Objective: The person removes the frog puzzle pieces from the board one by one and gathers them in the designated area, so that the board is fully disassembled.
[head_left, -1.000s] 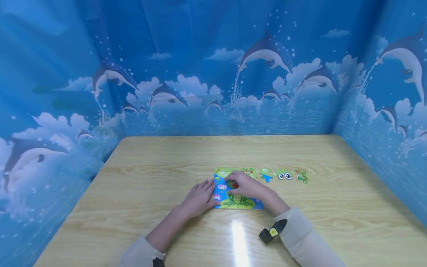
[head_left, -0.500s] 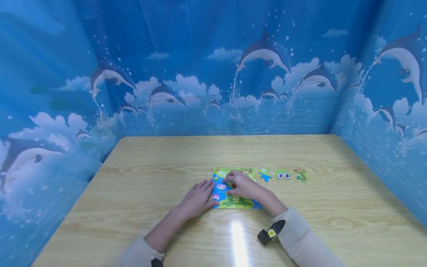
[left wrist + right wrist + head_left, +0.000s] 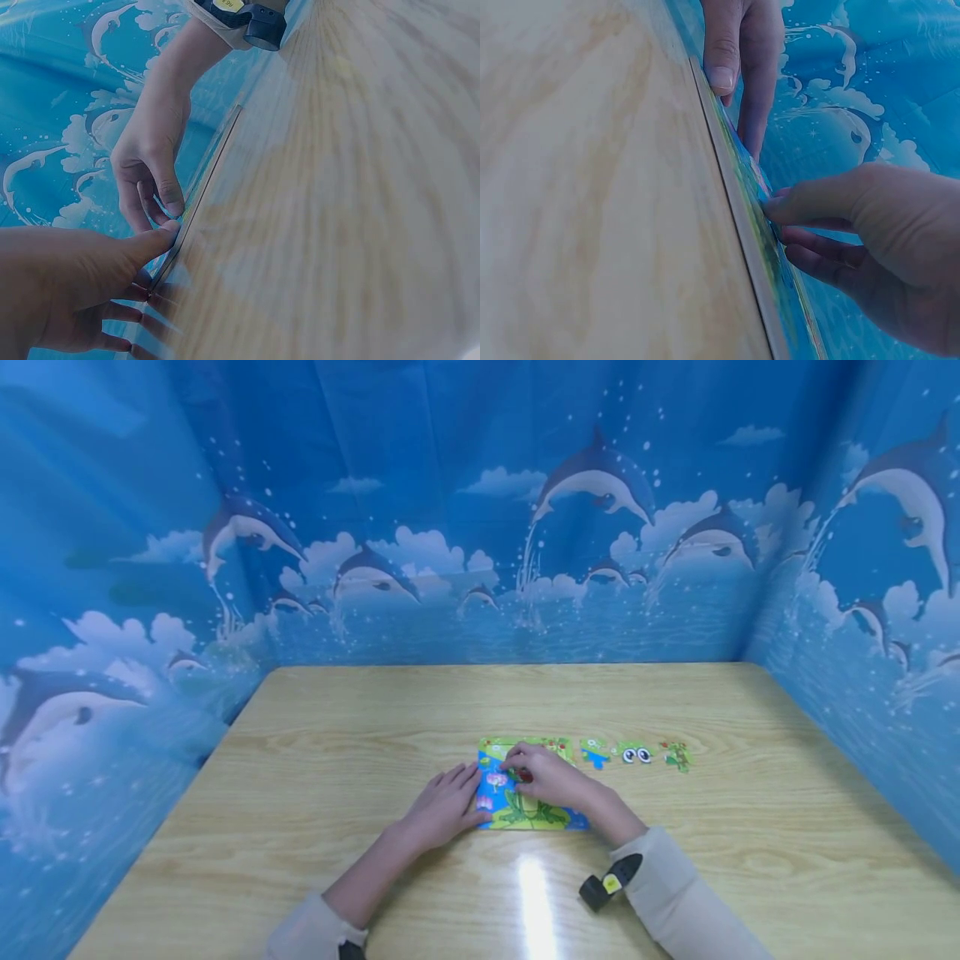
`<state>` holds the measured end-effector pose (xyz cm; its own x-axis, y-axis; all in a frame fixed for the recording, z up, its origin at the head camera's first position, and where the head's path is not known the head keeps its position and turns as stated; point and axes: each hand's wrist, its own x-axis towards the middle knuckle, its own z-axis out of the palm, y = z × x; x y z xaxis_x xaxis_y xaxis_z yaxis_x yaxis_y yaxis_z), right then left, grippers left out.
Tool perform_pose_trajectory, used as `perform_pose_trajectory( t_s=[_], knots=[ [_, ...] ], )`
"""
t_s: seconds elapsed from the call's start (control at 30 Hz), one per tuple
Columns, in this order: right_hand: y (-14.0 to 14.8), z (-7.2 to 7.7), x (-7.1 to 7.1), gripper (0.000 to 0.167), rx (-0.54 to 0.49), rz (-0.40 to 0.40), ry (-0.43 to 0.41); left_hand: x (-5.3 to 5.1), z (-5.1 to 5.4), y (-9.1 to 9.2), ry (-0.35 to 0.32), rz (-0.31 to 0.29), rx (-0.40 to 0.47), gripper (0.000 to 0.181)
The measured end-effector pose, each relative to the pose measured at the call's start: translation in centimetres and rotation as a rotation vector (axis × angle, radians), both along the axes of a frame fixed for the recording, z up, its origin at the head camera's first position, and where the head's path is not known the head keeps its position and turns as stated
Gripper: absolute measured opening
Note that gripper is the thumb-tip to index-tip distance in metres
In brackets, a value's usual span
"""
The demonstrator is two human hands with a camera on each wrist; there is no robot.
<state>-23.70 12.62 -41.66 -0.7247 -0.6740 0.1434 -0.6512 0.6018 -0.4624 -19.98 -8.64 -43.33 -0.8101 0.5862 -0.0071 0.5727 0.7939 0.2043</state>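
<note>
A frog jigsaw puzzle board (image 3: 495,810) lies flat on the table, with a blue, green and yellow picture. My left hand (image 3: 444,810) rests at its left edge, fingers straight, the thumb touching the lower left part. Over the board's middle, my right hand (image 3: 551,777) pinches a puzzle piece (image 3: 525,774) with red on it between thumb and fingers; most of this piece is hidden beneath the hand. Both wrist views show the board almost edge-on, with the right hand (image 3: 877,240) bent down over it and the left thumb (image 3: 721,75) at its edge.
Several loose items lie in a row right of the board: a blue and green piece (image 3: 596,753), a piece with two big eyes (image 3: 637,755) and a green and red piece (image 3: 677,756). A dolphin-print curtain (image 3: 450,527) encloses the wooden table (image 3: 337,718) at the back and sides.
My right thumb has shifted slightly up toward the fingers over the board. My left hand keeps its place, and the loose pieces have not moved.
</note>
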Motion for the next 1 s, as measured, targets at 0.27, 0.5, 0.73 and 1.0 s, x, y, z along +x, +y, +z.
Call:
perform_pose_trajectory(
  t_s=[0.27,0.5,0.73,1.0],
  knots=[
    [-0.09,-0.28,-0.12,0.027,-0.022,-0.017,0.028,0.08,0.19,0.01,-0.004,-0.001,0.000,0.070],
    [-0.22,-0.40,-0.15,0.027,-0.035,-0.027,0.032,0.18,0.28,0.01,0.013,-0.002,-0.007,0.065],
    [-0.24,-0.39,-0.21,0.028,-0.037,-0.019,0.025,0.33,-0.06,0.19,0.106,0.024,0.008,0.057],
    [-0.16,-0.40,-0.21,0.028,-0.049,-0.037,-0.003,0.29,0.05,0.45,0.097,0.052,0.028,0.057]
  ],
)
